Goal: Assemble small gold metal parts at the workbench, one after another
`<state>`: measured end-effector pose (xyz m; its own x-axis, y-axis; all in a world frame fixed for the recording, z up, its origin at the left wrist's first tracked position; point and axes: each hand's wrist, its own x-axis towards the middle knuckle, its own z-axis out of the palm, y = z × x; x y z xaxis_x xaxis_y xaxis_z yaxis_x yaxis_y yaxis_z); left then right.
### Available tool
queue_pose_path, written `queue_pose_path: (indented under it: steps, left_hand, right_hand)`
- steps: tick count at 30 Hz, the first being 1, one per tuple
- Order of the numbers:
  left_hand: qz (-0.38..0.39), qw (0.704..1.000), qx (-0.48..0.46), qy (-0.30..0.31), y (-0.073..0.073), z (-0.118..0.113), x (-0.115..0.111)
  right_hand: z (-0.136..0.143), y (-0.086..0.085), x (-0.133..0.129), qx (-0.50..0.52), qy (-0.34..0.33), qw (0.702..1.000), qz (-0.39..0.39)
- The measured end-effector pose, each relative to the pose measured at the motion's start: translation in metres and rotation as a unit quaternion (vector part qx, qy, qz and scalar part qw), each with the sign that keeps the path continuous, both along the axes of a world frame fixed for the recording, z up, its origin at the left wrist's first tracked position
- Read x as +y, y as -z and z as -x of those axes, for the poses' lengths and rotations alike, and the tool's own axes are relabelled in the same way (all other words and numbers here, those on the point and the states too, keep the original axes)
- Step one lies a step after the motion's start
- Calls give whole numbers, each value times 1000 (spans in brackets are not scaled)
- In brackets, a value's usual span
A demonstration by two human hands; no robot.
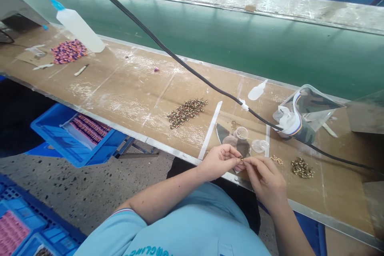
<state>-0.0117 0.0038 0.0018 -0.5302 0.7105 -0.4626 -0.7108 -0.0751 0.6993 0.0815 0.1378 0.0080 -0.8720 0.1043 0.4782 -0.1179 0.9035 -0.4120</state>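
My left hand (222, 161) and my right hand (267, 180) meet at the front edge of the bench, fingertips almost touching. Both are closed in a pinch around something small and dark, too tiny to name. Just beyond the fingers lies a camouflage-patterned cloth piece (222, 133) with a small clear cup (241, 133) on it. A round clear lid or dish (259, 145) sits to the right. Beside my right hand are a few pale beads (276, 160) and a pile of dark-and-gold small parts (302, 167). Left of a white tape strip spreads a larger pile of similar parts (186, 113).
A black cable (168, 50) crosses above the bench. At right stands a clear bag (306, 122) with white tissue; a small white bottle (257, 90) lies behind. Far left are a big squeeze bottle (80, 30) and pink-purple pieces (69, 51). A blue crate (78, 144) sits below the edge.
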Motion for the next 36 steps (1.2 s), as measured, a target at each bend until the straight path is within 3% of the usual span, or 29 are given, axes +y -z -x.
queue_pose_path:
  steps: [6,16,25,36]
  left_hand:
    - [-12,1000,0,3,0,1,-1]
    - [-11,1000,4,10,1,1,-1]
    - [-34,999,35,-7,4,0,-2]
    - [-50,998,40,-11,6,-2,-4]
  right_hand:
    - [-1,2,0,-21,20,999,36]
    - [3,-1,-2,-22,-12,999,33]
    - [-2,5,-11,6,65,995,80]
    - [-3,5,-13,21,50,997,50]
